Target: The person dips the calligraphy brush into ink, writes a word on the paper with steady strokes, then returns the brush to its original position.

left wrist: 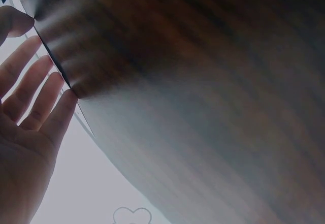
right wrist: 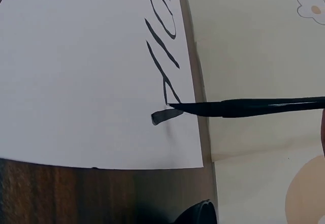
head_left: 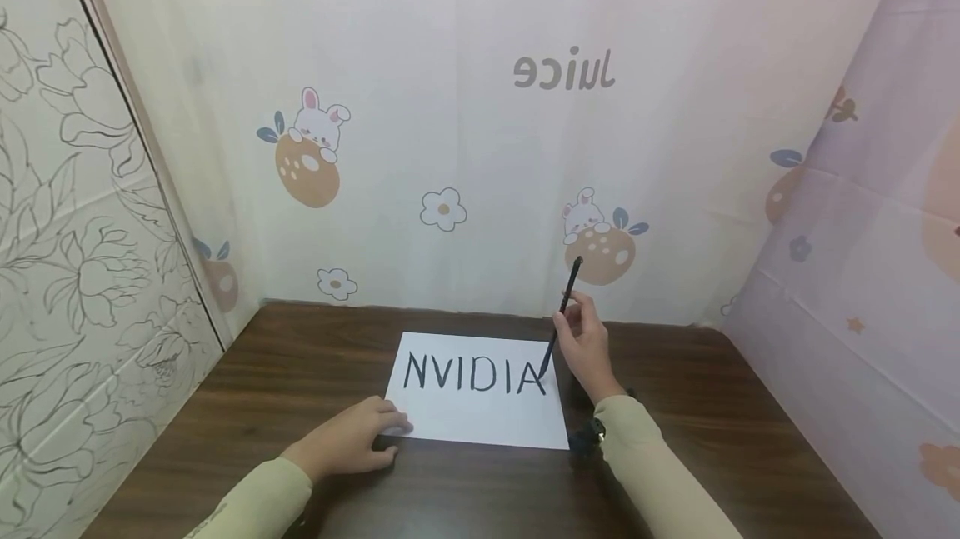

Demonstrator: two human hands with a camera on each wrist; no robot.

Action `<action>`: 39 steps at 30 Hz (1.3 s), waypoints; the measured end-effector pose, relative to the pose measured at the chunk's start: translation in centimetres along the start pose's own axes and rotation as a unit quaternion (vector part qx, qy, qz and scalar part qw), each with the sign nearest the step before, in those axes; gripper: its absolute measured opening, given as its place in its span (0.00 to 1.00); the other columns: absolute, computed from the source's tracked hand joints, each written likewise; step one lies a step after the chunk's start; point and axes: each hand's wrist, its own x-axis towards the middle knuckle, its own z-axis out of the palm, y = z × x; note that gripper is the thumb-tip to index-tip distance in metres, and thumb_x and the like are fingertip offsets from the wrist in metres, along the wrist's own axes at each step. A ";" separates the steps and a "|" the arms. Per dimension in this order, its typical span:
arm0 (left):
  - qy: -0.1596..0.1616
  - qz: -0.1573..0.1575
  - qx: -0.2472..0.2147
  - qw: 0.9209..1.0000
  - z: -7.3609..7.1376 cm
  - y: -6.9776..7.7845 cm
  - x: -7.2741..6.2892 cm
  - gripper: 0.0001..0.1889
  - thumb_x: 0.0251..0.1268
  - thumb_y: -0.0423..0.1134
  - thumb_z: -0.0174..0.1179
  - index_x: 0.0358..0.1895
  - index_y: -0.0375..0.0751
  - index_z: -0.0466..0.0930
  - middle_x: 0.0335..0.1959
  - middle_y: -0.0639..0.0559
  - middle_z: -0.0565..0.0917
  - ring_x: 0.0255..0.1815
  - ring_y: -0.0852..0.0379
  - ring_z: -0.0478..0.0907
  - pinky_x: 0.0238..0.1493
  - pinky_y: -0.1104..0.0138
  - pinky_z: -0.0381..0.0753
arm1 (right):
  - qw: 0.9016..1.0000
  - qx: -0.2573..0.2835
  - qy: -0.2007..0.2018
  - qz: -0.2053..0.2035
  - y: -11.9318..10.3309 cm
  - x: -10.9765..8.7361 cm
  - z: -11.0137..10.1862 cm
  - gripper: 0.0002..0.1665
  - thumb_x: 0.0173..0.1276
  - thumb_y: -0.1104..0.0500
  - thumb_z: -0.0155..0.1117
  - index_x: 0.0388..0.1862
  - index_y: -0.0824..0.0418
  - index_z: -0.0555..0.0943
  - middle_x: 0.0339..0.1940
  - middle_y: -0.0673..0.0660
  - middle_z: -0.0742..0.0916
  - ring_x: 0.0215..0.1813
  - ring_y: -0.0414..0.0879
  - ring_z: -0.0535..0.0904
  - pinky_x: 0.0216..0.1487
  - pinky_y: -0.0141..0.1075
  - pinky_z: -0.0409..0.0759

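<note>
A white sheet of paper [head_left: 480, 422] lies on the table, with "NVIDIA" [head_left: 472, 374] lettered across its upper half in black. My right hand [head_left: 583, 343] pinches a slim black brush [head_left: 572, 279] partway along its handle. The brush leans, its dark tip over the last letter, A. Close up in the right wrist view, the brush tip [right wrist: 188, 108] meets that letter, whose one leg is a thick dark stroke [right wrist: 165, 116]. At the paper's lower left corner rests my left hand [head_left: 360, 435], fingers extended onto the sheet and thumb on the wood.
The dark wooden table [head_left: 465, 493] ends at a pale curtain [head_left: 450, 131] printed with rabbits, fruit and flowers. Another curtain [head_left: 862, 272] hangs on the right, and a floral panel [head_left: 82, 231] on the left. A dark rounded object [right wrist: 198, 214] shows beyond the paper's edge in the right wrist view.
</note>
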 end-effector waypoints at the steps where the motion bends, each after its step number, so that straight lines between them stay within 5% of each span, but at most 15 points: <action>1: 0.000 -0.001 0.000 1.000 0.0 0.0 0.0 0.15 0.60 0.40 0.67 0.51 0.46 0.85 0.47 0.57 0.82 0.49 0.59 0.77 0.52 0.61 0.79 | 1.000 0.002 0.002 0.001 0.0 0.1 -0.1 0.22 0.74 0.63 0.60 0.65 0.60 0.70 0.37 0.55 0.80 0.38 0.45 0.76 0.39 0.29 0.77; 21: -0.007 -0.010 -0.009 1.000 0.0 -0.1 0.0 0.15 0.60 0.40 0.67 0.51 0.47 0.85 0.47 0.59 0.82 0.50 0.59 0.77 0.52 0.61 0.79 | 0.999 0.029 0.016 0.007 -0.8 0.6 -1.0 0.19 0.75 0.63 0.59 0.62 0.63 0.70 0.36 0.57 0.78 0.39 0.45 0.74 0.36 0.24 0.75; 39: -0.012 -0.014 -0.009 1.000 -0.1 0.0 0.0 0.15 0.61 0.40 0.67 0.51 0.46 0.85 0.48 0.58 0.82 0.51 0.58 0.77 0.53 0.61 0.79 | 0.996 0.006 -0.053 0.076 -2.6 2.0 -4.5 0.17 0.77 0.57 0.58 0.59 0.62 0.71 0.38 0.58 0.79 0.39 0.49 0.78 0.38 0.30 0.78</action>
